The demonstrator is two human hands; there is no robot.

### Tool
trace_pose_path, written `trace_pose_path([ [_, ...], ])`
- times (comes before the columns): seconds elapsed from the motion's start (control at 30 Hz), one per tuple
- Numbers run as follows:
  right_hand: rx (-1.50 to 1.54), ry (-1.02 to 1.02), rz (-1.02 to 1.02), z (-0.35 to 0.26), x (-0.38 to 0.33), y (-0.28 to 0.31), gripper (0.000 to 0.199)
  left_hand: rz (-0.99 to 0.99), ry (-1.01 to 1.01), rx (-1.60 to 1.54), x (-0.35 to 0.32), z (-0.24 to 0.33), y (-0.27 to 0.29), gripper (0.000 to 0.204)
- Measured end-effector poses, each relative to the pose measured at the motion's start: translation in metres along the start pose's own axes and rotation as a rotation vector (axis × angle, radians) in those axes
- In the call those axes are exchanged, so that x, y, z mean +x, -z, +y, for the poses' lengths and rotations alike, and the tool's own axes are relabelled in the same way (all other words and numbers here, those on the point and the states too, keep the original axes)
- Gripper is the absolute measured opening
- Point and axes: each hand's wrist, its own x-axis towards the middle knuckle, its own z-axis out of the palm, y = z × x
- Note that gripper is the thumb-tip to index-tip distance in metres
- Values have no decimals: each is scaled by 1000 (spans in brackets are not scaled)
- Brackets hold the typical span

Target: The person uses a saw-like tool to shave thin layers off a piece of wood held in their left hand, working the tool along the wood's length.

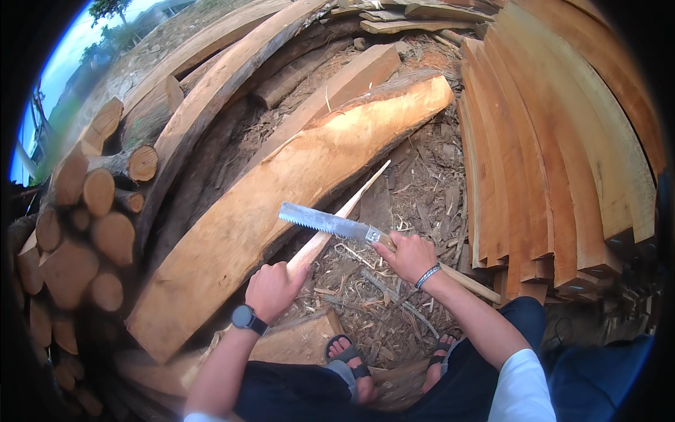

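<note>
My left hand [275,290] is closed round a pale, peeled wooden stick [313,247] that tapers to a point away from me. My right hand [410,257] grips the wooden handle of a handsaw [330,223]. Its bright metal blade lies across the stick, pointing left, with the toothed edge toward me. Whether the teeth touch the wood I cannot tell. Beyond the stick is a long, thick, curved slab of sawn wood [246,204] with bark along its edge. A pale rod [472,284] shows past my right wrist; its link to the saw handle is hidden.
Cut logs [98,193] are stacked at the left. Tall curved planks [534,155] stand close together on the right. More beams and slabs [415,27] lie at the back. Wood chips and bark [415,183] cover the ground. My sandalled feet [346,352] are beside a wood block [299,344].
</note>
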Motion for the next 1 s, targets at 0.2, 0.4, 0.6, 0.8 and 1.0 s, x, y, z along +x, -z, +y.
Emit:
trace_pose_path([
  [0.2,-30,78,-7,-2,-16,-14,60,-18,-2,-22,3,-3,-4,67],
  [0.4,81,-102,101,23,15,14,63,-52,-12,-15,3,3,1,67],
  [0.6,-55,68,47,4,-5,-4,61,-27,-19,-38,6,0,-6,68],
  [0.8,12,0,40,14,4,-5,59,-35,-21,-56,6,-4,-9,69],
  [1.0,102,-138,80,20,13,15,63,-56,-24,-35,5,-2,-9,70],
])
